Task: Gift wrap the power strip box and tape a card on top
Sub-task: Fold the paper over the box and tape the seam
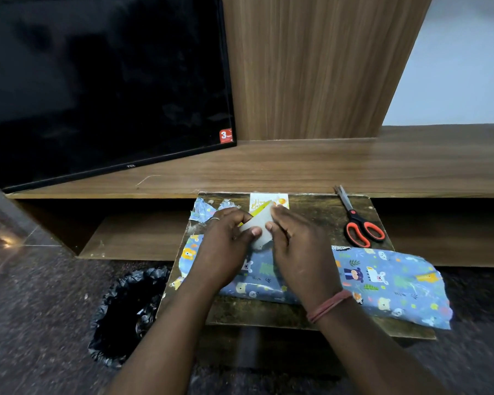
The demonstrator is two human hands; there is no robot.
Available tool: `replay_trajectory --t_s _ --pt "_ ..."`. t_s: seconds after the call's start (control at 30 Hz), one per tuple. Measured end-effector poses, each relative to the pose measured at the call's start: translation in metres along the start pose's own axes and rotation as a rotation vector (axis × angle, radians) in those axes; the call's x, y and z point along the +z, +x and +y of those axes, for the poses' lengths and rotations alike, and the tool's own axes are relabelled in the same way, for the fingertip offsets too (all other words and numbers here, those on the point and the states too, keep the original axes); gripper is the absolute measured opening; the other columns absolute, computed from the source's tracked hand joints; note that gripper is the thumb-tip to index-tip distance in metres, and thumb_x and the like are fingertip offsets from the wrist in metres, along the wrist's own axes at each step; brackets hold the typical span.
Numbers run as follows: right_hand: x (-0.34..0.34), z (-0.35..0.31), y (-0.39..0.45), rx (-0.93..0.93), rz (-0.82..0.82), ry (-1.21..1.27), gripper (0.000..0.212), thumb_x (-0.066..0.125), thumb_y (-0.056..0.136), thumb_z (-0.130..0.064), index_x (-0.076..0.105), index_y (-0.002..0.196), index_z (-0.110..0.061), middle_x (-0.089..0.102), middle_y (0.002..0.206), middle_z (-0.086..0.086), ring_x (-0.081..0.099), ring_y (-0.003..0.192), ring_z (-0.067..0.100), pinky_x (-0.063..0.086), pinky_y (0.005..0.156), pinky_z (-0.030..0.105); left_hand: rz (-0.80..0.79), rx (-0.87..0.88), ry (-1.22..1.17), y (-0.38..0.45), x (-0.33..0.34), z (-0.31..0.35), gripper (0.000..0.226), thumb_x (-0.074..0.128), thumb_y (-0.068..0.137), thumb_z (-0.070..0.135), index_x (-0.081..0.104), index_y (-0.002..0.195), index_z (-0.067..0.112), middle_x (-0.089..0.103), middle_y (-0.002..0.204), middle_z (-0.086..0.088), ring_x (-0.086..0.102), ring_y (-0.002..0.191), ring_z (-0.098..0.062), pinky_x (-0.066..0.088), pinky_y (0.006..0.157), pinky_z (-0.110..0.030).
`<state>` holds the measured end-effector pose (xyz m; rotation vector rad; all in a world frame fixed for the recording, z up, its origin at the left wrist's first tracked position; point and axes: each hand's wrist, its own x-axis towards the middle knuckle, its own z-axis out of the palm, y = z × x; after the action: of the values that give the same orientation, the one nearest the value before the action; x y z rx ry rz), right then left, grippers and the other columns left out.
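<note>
Grey, part-yellow tape piece [256,229] pinched by both hands' curled fingers, left hand [227,246], right hand [294,246], over the blue animal-print wrapped box [382,277]; taping stage, seemingly; next, press it down.

A black TCL television [103,81] with a red sticker [226,136] at its lower right corner stands on the left part of the wooden shelf [325,163], before a wood-grain panel [320,67]. Beside the left edge of the worn board [311,212], a bin lined with a black bag [126,309] sits on the dark speckled floor [40,309]
</note>
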<state>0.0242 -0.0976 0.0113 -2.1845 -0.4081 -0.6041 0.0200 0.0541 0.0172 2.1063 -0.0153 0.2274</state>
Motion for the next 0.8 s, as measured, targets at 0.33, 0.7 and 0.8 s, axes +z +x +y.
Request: replay_trajectory --t_s 0.33,0.7,0.8 --pt "-0.007 -0.001 0.006 0.035 -0.053 0.02 0.033 0.064 0.092 -0.012 0.065 0.125 -0.012 0.064 0.121 0.0 0.058 0.11 0.016 0.044 0.096 0.024 -0.021 -0.071 -0.211 -0.008 0.001 0.015 0.013 0.066 0.097 0.009 0.066 0.086 0.016 0.065 0.076 0.004 0.053 0.061 -0.004 0.042 0.057 -0.015" --pt "-0.007 -0.002 0.007 0.244 -0.059 0.194 0.037 0.07 0.083 -0.007 0.062 0.117 -0.018 0.058 0.111 -0.005 0.054 0.092 0.007 0.05 0.086 0.027 -0.045 0.044 -0.078 -0.013 0.012 0.011 0.018 0.06 0.097 0.006 0.065 0.094 0.023 0.063 0.079 0.009 0.053 0.071 -0.005 0.041 0.064 -0.021" --pt "-0.006 -0.004 0.007 0.224 -0.041 0.175 0.039 0.069 0.081 -0.005 0.059 0.116 -0.017 0.057 0.109 -0.003 0.054 0.091 0.011 0.05 0.089 0.033 -0.015 0.056 -0.075 -0.013 0.017 0.011 0.02 0.06 0.095 0.004 0.065 0.094 0.023 0.062 0.082 0.012 0.054 0.076 -0.006 0.041 0.066 -0.022"
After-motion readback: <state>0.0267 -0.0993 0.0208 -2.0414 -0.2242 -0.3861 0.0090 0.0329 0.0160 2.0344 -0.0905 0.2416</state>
